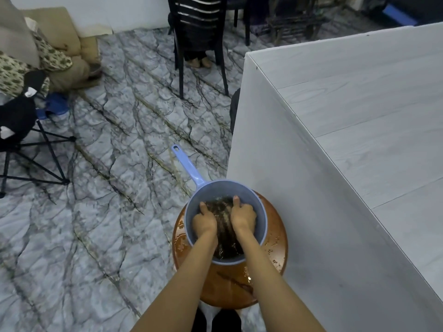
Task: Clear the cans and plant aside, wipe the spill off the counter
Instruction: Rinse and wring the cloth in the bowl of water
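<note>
Both my hands are down inside a blue plastic dipper (260, 212) with a long handle, which stands on a round brown stool (275, 255). My left hand (203, 221) and my right hand (243, 215) are shut on a dark wet cloth (224, 226) in brownish water, thumbs pointing away from me. The stool top is wet with splashes. The white wood-grain counter (371, 116) fills the right side; its visible top is bare. No cans or plant are in view.
A marble-pattern floor (107, 188) spreads to the left. A black chair (199, 32) with a person's feet under it stands at the back. A folding stand (31, 152) with clothes and cushions is at far left.
</note>
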A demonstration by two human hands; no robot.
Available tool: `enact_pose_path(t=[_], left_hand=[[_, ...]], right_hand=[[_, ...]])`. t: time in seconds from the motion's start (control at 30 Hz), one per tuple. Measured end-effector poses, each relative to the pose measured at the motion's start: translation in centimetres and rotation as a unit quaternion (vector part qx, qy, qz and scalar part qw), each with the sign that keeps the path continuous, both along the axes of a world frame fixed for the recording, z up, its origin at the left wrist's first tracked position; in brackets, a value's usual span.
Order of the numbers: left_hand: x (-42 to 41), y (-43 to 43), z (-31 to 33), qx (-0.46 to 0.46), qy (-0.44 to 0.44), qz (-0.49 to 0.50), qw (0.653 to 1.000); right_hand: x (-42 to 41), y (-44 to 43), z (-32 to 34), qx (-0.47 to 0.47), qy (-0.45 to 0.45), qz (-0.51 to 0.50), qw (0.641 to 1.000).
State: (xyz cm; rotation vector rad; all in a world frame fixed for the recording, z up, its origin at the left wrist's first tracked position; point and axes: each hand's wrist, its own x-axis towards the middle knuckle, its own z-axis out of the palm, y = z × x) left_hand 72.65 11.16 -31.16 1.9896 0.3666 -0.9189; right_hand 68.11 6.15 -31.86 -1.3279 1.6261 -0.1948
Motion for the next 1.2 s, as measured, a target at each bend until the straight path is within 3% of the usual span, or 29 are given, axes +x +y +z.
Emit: enact_pose_path(t=[0.17, 0.37, 0.5, 0.63, 0.7, 0.8, 0.97, 1.1, 1.2], left_hand=[[-0.2, -0.3, -0.5, -0.056, 0.009, 0.008, 0.998], [0.1, -0.1, -0.3, -0.033, 0.000, 0.041, 0.999], [0.2, -0.2, -0.4, -0.020, 0.028, 0.049, 0.998], [0.2, -0.1, -0.5, -0.067, 0.042, 0.025, 0.997], [0.1, 0.0, -0.6, -0.062, 0.029, 0.023, 0.997], [-0.1, 0.1, -0.6, -0.043, 0.008, 0.041, 0.998], [0.6, -0.1, -0.5, -0.083, 0.087, 0.086, 0.989], [0.6, -0.1, -1.2, -0.146, 0.144, 0.100, 0.974], [0.6, 0.2, -1.5, -0.152, 0.163, 0.094, 0.970]], right_hand=[[0.1, 0.5, -0.4, -0.023, -0.001, 0.142, 0.990], [0.2, -0.2, -0.8, 0.025, 0.045, 0.019, 0.998], [0.3, 0.0, -0.6, -0.002, 0.012, 0.070, 0.997], [0.3, 0.4, -0.4, -0.013, 0.017, 0.120, 0.992], [0.3, 0.4, -0.7, -0.041, 0.036, 0.079, 0.995], [0.2, -0.2, -0.7, -0.006, 0.003, -0.004, 1.000], [-0.3, 0.3, -0.3, 0.008, -0.066, 0.128, 0.990], [-0.1, 0.4, -0.6, -0.044, 0.030, 0.156, 0.986], [-0.1, -0.3, -0.6, -0.021, 0.057, 0.088, 0.994]])
